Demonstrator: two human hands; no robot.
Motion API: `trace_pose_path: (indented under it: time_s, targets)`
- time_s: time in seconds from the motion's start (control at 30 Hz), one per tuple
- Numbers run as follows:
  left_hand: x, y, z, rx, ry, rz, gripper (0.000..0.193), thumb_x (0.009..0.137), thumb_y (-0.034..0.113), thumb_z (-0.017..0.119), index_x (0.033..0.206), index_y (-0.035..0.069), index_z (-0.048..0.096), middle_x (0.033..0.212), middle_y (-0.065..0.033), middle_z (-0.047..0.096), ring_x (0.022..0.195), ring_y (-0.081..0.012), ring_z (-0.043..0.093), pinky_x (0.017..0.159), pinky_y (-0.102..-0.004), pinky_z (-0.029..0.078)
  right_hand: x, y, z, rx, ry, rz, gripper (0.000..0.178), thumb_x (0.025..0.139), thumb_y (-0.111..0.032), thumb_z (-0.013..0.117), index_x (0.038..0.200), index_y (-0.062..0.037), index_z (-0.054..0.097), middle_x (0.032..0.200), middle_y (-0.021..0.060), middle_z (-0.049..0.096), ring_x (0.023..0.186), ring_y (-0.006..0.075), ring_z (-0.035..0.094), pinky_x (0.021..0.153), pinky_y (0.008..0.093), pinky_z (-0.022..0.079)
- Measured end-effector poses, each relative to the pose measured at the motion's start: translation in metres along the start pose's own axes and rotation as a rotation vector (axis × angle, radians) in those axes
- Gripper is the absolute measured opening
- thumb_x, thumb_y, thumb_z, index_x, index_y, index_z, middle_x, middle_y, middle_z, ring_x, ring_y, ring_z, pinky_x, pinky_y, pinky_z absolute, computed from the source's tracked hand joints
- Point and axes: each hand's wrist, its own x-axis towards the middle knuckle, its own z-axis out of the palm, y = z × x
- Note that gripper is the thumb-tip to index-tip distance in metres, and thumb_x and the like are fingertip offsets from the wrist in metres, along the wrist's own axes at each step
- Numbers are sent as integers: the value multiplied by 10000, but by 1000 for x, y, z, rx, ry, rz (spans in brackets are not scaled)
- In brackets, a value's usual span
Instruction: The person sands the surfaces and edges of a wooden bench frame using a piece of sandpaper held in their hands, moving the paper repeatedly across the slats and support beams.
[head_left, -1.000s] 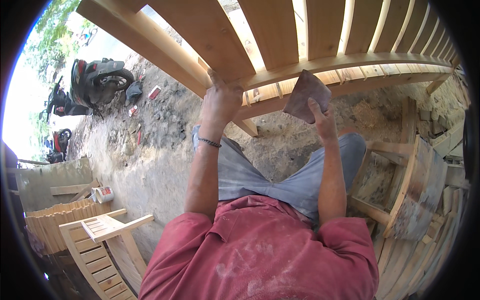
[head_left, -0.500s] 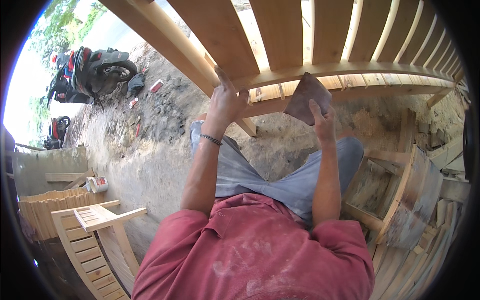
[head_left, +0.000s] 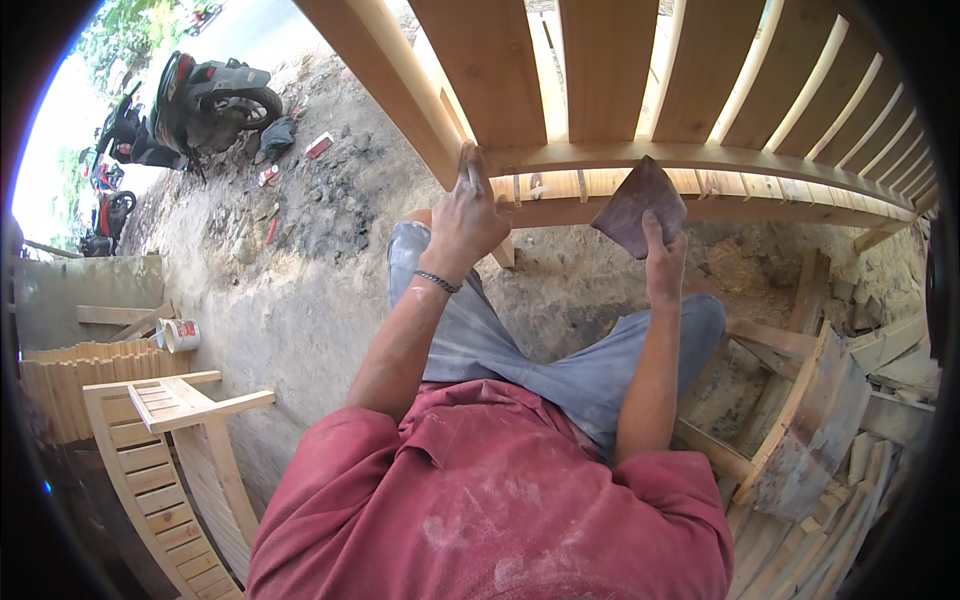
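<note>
A large slatted frame of pale wood point(head_left: 612, 75) stands in front of me, with broad slats joined to a lower rail point(head_left: 570, 157). My left hand point(head_left: 468, 218) rests at the corner where the rail meets the thick end post point(head_left: 388, 85). Its fingers are stretched out against the wood, the thumb apart, and I see nothing held in it. Between the thumb and fingers of my right hand point(head_left: 663, 262) is a brownish-purple sheet of sandpaper point(head_left: 642, 212). The sheet's upper corner overlaps the rail in view; whether it touches the wood I cannot tell.
At the lower left is a smaller slatted wooden piece point(head_left: 150, 470), near stacked wood strips point(head_left: 65, 395) and a white bucket point(head_left: 180, 336). Motorcycles point(head_left: 215, 100) are parked at the far left. To my right lie a worn wooden box frame point(head_left: 800, 430) and scrap boards point(head_left: 840, 520).
My left hand has shifted slightly right and down against the end post, its fingers now closer together. The sandpaper in my right hand has turned a little. The whole view has shifted.
</note>
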Motion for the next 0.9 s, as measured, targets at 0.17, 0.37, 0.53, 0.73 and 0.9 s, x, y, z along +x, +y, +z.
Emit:
trace_pose_path:
  time_s: [0.17,0.37,0.53,0.73,0.9]
  targets:
    - [9,-3,-5,-151,26,91,750,753,136,678,1379,-56,313,1521,-357,294,1060,-511,624,826,-506,582,0,-8,5,-9,-46,52,340,989,-302,656,1107,15,684,997,13,691,901,75,597,792,252,468]
    - [-9,8,-13,-30,6,89,653,796,154,637,1350,-81,384,1466,-368,380,887,-484,685,710,-495,604,10,12,-2,-37,-19,-22,337,981,-294,667,1095,22,691,996,23,698,896,77,601,780,243,466]
    - [-26,70,-40,-35,-172,167,546,832,226,666,1275,-29,476,1484,-304,412,882,-440,699,751,-467,587,8,1,3,16,-3,-54,272,977,-273,677,1010,-6,713,942,-19,686,835,41,576,726,225,455]
    - [41,54,-2,154,-188,382,596,819,235,702,1268,-41,425,1473,-356,387,832,-425,708,730,-467,597,-1,-1,1,22,12,-34,271,971,-264,686,1017,1,709,913,-12,689,798,52,587,697,225,457]
    - [50,66,-2,130,-227,355,553,819,245,706,1207,-42,437,1441,-402,385,898,-454,697,766,-485,590,-3,-10,-4,15,-1,-11,312,988,-265,656,1100,24,687,997,23,694,881,77,605,761,246,484]
